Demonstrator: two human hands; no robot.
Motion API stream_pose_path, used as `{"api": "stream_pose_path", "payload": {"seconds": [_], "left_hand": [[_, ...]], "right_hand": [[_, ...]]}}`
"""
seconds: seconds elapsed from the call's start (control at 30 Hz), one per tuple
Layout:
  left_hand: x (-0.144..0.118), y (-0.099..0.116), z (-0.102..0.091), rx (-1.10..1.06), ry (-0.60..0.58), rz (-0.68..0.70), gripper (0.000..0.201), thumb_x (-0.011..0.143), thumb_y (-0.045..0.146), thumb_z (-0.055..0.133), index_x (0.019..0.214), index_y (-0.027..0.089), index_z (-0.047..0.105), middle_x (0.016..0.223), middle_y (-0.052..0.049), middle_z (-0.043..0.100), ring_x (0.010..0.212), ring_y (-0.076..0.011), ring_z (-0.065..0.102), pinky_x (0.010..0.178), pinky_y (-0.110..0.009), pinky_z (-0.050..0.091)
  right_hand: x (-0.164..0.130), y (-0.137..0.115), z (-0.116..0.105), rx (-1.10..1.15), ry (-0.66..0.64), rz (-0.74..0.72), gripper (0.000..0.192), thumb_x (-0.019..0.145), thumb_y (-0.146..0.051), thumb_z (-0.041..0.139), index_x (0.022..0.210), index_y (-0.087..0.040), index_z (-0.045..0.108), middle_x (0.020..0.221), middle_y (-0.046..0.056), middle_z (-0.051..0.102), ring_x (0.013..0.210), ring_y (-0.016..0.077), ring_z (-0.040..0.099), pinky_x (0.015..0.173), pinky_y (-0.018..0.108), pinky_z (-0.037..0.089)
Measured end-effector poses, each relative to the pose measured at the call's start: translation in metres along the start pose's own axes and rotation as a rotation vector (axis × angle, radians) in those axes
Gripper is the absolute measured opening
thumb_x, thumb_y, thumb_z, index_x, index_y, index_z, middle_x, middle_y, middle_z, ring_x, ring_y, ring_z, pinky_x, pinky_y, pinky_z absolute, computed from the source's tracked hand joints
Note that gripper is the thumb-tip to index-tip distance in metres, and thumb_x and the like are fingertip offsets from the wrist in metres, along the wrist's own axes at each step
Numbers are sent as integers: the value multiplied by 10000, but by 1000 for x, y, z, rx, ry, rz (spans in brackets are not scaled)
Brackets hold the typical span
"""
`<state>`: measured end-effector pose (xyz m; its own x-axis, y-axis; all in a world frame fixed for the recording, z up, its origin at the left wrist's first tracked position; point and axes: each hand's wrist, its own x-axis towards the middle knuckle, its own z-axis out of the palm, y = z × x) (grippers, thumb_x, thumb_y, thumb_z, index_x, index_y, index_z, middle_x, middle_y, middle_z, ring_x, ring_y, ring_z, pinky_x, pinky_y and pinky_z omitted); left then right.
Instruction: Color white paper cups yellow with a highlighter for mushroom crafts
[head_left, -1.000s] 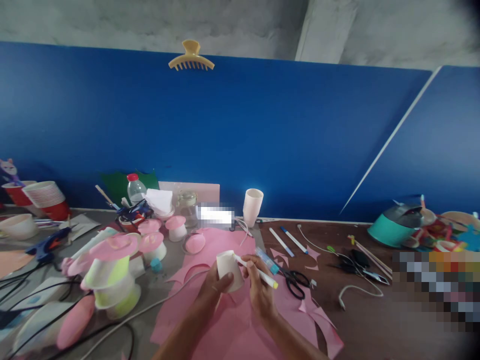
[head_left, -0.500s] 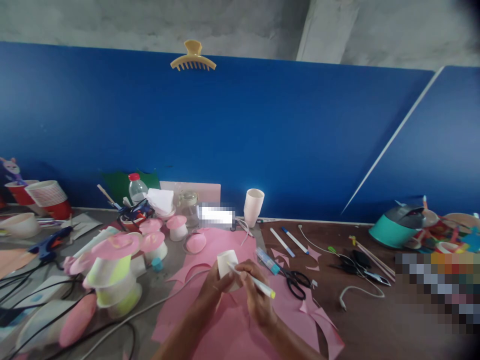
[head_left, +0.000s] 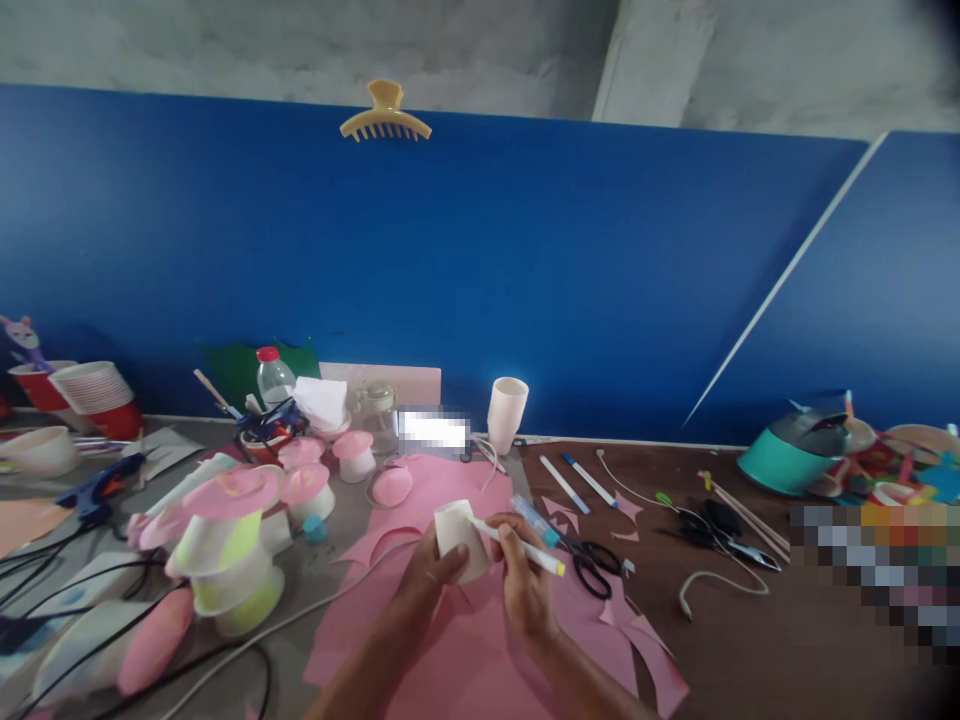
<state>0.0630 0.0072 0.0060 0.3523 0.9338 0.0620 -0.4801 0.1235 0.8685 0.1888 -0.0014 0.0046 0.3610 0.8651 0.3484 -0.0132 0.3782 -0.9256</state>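
Observation:
A white paper cup (head_left: pixel 459 545) is gripped in my left hand (head_left: pixel 435 575), its thumb lying across the cup's side. My right hand (head_left: pixel 523 578) is closed round a white marker pen (head_left: pixel 534 553) with a yellow end, which points down to the right. The pen's other end is at the cup's wall near the upper rim; I cannot tell whether it touches. Both hands are above pink paper (head_left: pixel 450 665) spread on the table. Black-handled scissors (head_left: pixel 592 568) lie just right of my right hand.
A stack of white cups (head_left: pixel 508 410) stands by the blue partition. Two markers (head_left: pixel 591 480) lie to the right, near a white cable (head_left: pixel 720 577). Pink-topped cups (head_left: pixel 354 455), a green-and-white cup piece (head_left: pixel 225 570) and a glue gun (head_left: pixel 101 490) crowd the left.
My right hand and the marker have shifted slightly to the right, uncovering more of the cup's side. My left hand keeps its hold on the cup, nearly still.

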Motion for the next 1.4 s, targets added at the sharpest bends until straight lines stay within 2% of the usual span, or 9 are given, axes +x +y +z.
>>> {"api": "stream_pose_path", "payload": {"seconds": [0.1,0.2,0.37,0.47,0.67,0.9,1.07,1.2,1.4], "left_hand": [[-1,1,1,-11,4,-4,380,773,372,731,1069,160,618,951,-75,693,854,-222,620,721,-290,438],[-2,2,2,9,15,-18,387,775,369,730,1087,169,618,967,-71,696,879,-229,626,769,-308,447],[-1,3,2,43,-5,-14,354,764,398,736,1011,170,624,908,-54,688,824,-213,608,749,-302,436],[-1,3,1,46,-21,-5,324,790,379,713,1010,162,616,902,-51,668,820,-201,590,748,-298,429],[-1,1,1,23,1,2,328,790,360,714,1038,174,604,873,-33,637,786,-175,555,692,-269,402],[-2,4,3,42,7,-13,348,758,401,735,981,164,612,886,-51,663,793,-196,577,725,-293,428],[-1,5,2,40,24,-27,425,740,417,753,1044,158,608,903,-65,680,842,-223,604,768,-316,441],[0,2,0,44,42,-37,426,724,425,765,1032,170,617,919,-61,688,844,-220,611,766,-311,444],[0,0,0,63,19,-19,420,735,432,755,1035,172,618,932,-63,693,842,-226,618,752,-313,448]], "right_hand": [[1,0,-1,8,19,23,328,883,-483,528,766,-211,668,586,-24,522,548,161,488,523,260,422],[-1,-2,-1,1,-18,-13,313,878,-472,536,779,-217,688,614,-11,565,562,167,510,531,263,436],[-1,-8,1,1,-82,-77,279,890,-425,539,805,-221,710,719,18,649,613,175,568,559,264,464],[0,-9,1,2,-74,-81,285,884,-433,552,793,-209,703,689,13,634,602,172,560,556,266,466],[3,-3,0,30,21,31,348,874,-507,545,771,-204,683,592,-18,544,548,163,510,504,264,431],[2,-9,0,-18,-58,-85,306,900,-445,529,803,-207,695,624,-7,565,567,163,514,530,264,443],[1,-5,0,8,-55,-46,343,894,-468,529,739,-202,680,642,4,583,573,163,509,528,262,432],[0,0,-1,27,-36,-10,324,887,-482,536,789,-213,686,621,-13,556,569,163,502,532,262,433],[-1,-7,0,1,-46,-68,287,883,-440,545,792,-216,700,637,-3,577,583,174,540,547,270,456]]}}
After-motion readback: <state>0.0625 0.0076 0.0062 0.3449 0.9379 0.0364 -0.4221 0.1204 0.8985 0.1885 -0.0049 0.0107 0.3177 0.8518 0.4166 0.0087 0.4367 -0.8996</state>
